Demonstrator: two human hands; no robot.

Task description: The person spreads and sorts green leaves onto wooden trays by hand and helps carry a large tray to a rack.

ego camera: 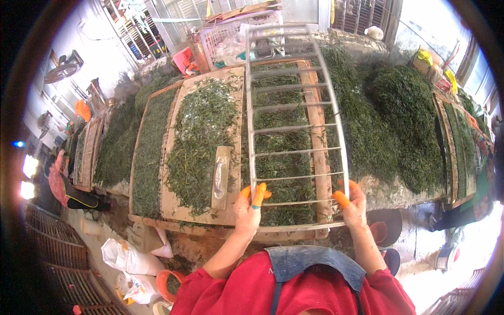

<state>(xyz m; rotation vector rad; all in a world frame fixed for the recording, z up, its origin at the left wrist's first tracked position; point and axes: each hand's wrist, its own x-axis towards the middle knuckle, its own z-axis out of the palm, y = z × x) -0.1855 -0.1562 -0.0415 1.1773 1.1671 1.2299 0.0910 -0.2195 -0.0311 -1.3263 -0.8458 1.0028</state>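
A long metal frame (343, 161) with parallel rungs, like a small ladder, lies or hovers above a bed of chopped green plant matter (281, 140); contact cannot be told. My left hand (249, 214) grips its left rail at the near end, and my right hand (355, 208) holds the right rail. Orange finger covers sit on fingers of both hands. Left of the frame, a pale board (189, 218) bears a loose layer of green strands (201, 145). On that board rests a wooden block (219, 201) with a metal handle, near my left hand.
A wooden strip (318, 157) runs beneath the frame's right side. Large green heaps (405, 122) lie to the right. A plastic basket (214, 39) stands behind. White sacks (130, 258) and an orange bucket (169, 281) are on the floor. Other people (59, 179) appear at both sides.
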